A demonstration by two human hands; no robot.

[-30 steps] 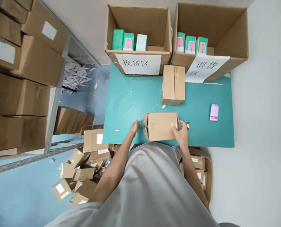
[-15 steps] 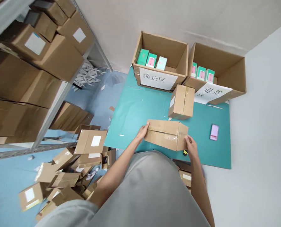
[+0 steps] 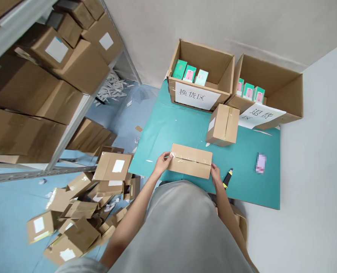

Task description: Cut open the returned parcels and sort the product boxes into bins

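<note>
A brown cardboard box with a taped seam along its top lies near the front edge of the green tabletop. My left hand grips its left end, thumb over the corner. At the opposite end my right hand holds the side, its fingertips partly behind the box. Just right of that hand lies a black and yellow utility knife. Behind, a second taped cardboard box stands on the table.
Two open cartons with paper signs, the left carton and the right carton, hold small green boxes. A blurred pink item lies at right. Stacked boxes fill a metal shelf; discarded boxes pile on the floor.
The box between my hands has turned and shifted slightly left, its far-end face no longer showing. The utility knife, mostly hidden before, is now in full view. The camera view has shifted a little.
</note>
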